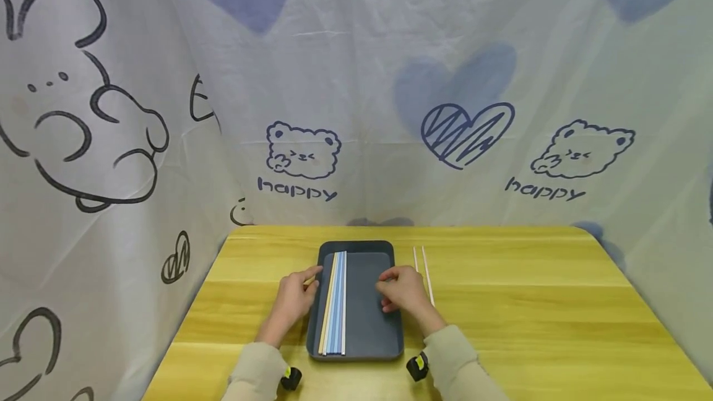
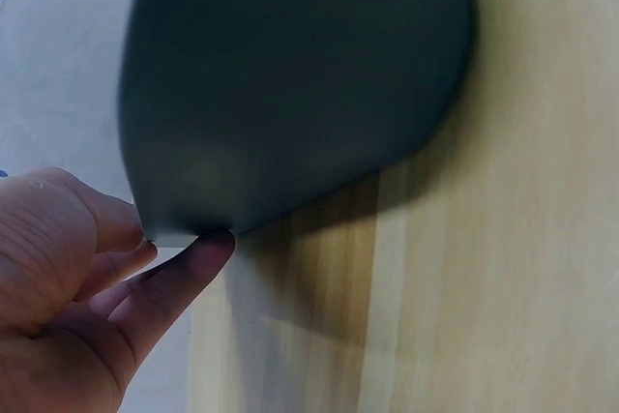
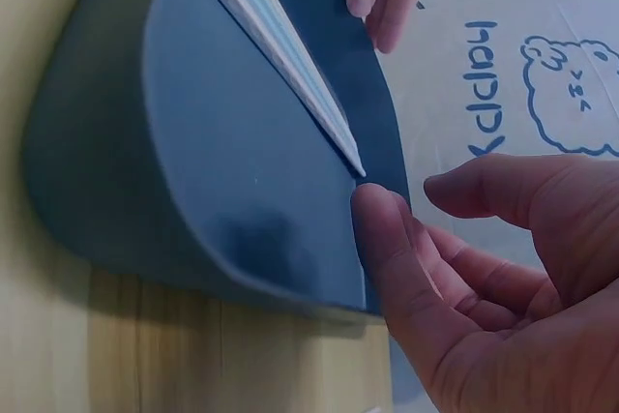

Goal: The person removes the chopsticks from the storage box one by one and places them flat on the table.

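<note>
A dark grey rectangular tray lies on the table. Along its left side, several long thin sticks in yellow, blue and white lie side by side; their ends also show in the right wrist view. My left hand is at the tray's left rim, its fingertips right against the outer wall in the left wrist view. Over the right part of the tray is my right hand, fingers bent loosely. A gap shows between its thumb and forefinger, with nothing held there.
Two pale thin sticks lie on the wooden table just right of the tray, partly behind the right hand. A printed curtain hangs behind the table's far edge and along its left side.
</note>
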Demonstrator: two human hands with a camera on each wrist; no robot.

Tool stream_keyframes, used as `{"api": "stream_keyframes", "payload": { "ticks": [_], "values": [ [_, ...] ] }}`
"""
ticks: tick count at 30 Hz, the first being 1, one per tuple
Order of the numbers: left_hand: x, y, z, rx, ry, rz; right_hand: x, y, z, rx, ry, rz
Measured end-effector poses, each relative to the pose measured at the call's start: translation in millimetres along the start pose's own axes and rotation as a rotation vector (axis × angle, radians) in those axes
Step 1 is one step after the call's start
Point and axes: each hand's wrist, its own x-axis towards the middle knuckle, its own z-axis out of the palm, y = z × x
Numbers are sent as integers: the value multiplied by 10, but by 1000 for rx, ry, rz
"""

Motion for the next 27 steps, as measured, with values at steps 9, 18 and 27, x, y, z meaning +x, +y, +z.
{"api": "stream_keyframes", "payload": {
  "ticks": [9, 18, 27],
  "values": [
    [-6, 5, -33, -2, 3, -4, 24, -15, 140, -6, -42, -23],
    [-7, -3, -17, 0, -4, -21, -35, 27, 269, -15, -81, -50],
    [-3, -11, -18, -9, -12, -23, -56, 28, 398, -49, -114, -61]
  ]
}}
